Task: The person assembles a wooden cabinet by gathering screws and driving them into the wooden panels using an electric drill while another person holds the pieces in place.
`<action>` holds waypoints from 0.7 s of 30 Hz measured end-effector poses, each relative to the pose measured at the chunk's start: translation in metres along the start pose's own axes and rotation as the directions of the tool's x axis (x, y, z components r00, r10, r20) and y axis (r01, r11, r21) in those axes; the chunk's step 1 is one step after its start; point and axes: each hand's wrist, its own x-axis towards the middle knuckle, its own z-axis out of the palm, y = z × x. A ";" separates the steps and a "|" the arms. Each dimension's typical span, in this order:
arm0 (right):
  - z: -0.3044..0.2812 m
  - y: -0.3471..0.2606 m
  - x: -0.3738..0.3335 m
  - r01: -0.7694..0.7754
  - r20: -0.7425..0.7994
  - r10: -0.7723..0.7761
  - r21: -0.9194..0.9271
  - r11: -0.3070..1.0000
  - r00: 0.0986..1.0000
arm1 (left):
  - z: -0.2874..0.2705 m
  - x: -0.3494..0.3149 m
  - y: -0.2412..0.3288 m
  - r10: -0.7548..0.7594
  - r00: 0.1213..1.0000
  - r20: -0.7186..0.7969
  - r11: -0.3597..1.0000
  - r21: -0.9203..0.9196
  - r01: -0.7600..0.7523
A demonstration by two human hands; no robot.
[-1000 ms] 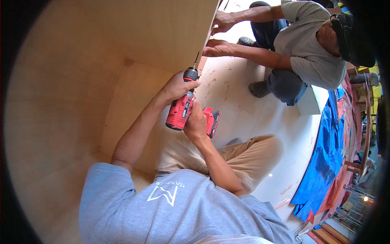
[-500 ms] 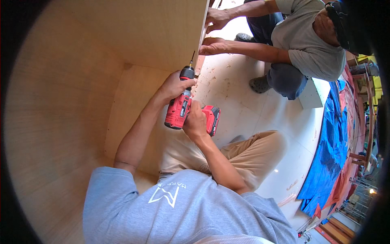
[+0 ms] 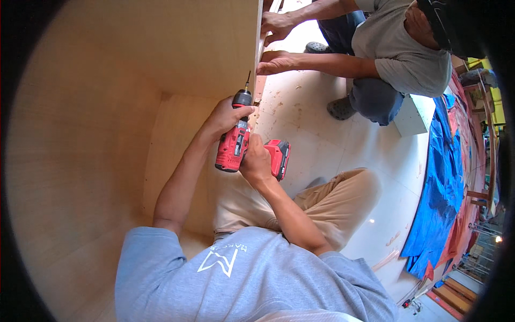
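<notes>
A red and black cordless drill [image 3: 229,150] is held between my two hands, its thin bit [image 3: 248,80] pointing away from me. My left hand [image 3: 224,117] is closed round the drill's front, just behind the black chuck [image 3: 242,97]. Lower down, my right hand [image 3: 256,162] grips the handle, with the red battery pack [image 3: 280,159] sticking out to its right. The bit's tip is near the edge of a pale wooden panel [image 3: 214,48] and looks apart from it. Part of the handle is hidden by my right fingers.
Pale wooden cabinet walls [image 3: 80,145] surround my left side. Across from me a co-worker [image 3: 399,48] crouches, both hands at the panel's edge. Wood shavings lie on the light floor [image 3: 306,123]. A white box [image 3: 416,115] and blue tarp [image 3: 434,188] are at right.
The view has shifted slightly, so the panel edge and co-worker appear a little further left. Both my hands keep their hold on the drill, which has barely moved.
</notes>
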 end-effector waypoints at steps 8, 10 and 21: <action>0.002 0.000 0.001 0.025 -0.002 -0.025 -0.023 0.999 1.000 | -0.002 -0.001 0.001 0.016 1.000 0.014 0.999 -0.038 -0.016; 0.004 0.002 0.001 0.042 -0.015 -0.043 -0.034 0.999 0.999 | -0.003 -0.002 0.002 0.017 1.000 0.019 0.999 -0.027 -0.017; 0.003 0.003 0.000 0.042 -0.005 -0.042 -0.049 0.998 0.999 | -0.003 -0.001 -0.001 0.032 0.999 0.030 0.999 -0.023 -0.031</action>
